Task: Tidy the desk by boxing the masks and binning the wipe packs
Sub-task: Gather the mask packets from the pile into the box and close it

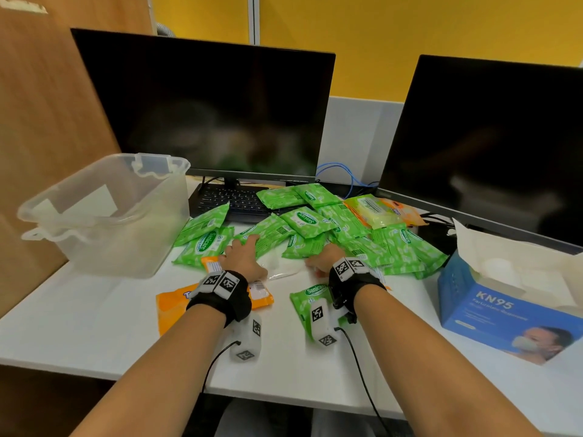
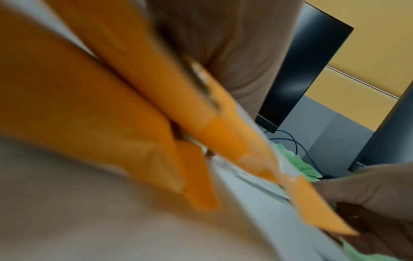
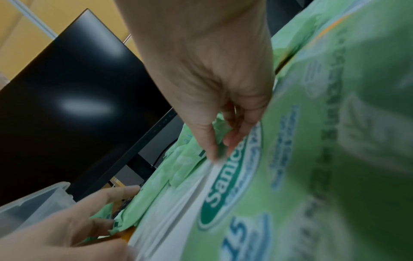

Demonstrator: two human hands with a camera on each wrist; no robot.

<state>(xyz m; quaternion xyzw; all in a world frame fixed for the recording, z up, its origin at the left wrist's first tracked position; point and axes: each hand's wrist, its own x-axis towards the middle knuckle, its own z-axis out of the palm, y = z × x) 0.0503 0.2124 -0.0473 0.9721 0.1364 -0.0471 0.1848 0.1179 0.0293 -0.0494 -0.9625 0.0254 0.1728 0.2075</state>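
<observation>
A white mask in a clear wrapper (image 1: pixel 280 269) lies on the desk between my hands. My left hand (image 1: pixel 244 247) rests flat, with its fingers spread over a green wipe pack (image 1: pixel 268 234). My right hand (image 1: pixel 315 267) has curled fingers; in the right wrist view its fingertips (image 3: pixel 212 155) pinch the edge of the wrapped mask (image 3: pixel 170 220). Several green wipe packs (image 1: pixel 303 220) are heaped behind both hands. Orange wipe packs (image 1: pixel 170 307) lie under my left wrist and fill the blurred left wrist view (image 2: pixel 156 88). The blue KN95 mask box (image 1: pixel 492 310) stands open at the right.
A clear plastic bin (image 1: pixel 104 216) stands at the left of the desk with nothing in it. A keyboard (image 1: pixel 227 200) and two dark monitors (image 1: pixel 205 111) line the back. Yellow and orange packs (image 1: pixel 378 212) lie by the right monitor. A wooden partition (image 1: pixel 47 121) bounds the left.
</observation>
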